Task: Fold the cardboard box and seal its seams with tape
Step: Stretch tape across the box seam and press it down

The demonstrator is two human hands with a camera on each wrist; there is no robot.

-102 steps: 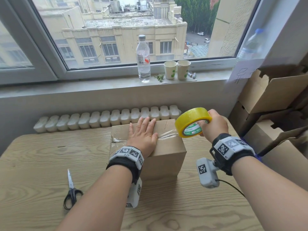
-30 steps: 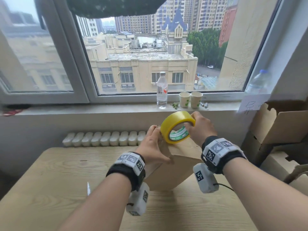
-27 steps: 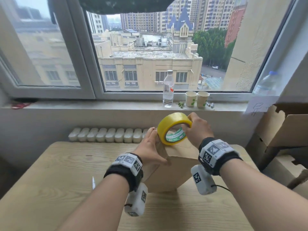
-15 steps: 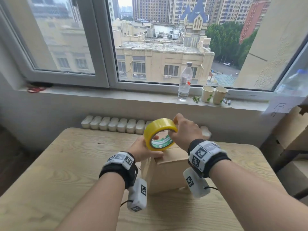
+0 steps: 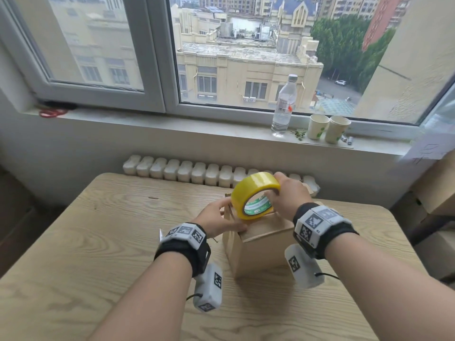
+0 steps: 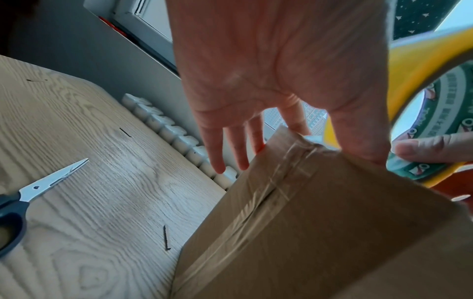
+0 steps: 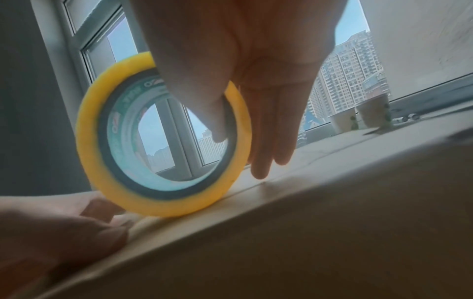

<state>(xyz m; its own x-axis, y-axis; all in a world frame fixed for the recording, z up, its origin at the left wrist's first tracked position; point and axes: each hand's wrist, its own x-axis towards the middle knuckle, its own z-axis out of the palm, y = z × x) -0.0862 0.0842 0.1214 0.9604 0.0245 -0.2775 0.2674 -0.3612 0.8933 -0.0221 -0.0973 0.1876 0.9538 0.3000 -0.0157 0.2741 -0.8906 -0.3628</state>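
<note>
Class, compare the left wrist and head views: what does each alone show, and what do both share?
Left wrist only: the clear tape strip along a seam of the cardboard box. Head only: the water bottle and paper cups on the windowsill. Both: the cardboard box, the yellow tape roll, the left hand.

The right hand (image 7: pixel 243 60) pinches the yellow tape roll (image 7: pixel 163 206), its rim resting on the cardboard box (image 7: pixel 332 232).

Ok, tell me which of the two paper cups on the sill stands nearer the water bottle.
The left cup, right beside the water bottle; the right cup stands beyond it.
</note>
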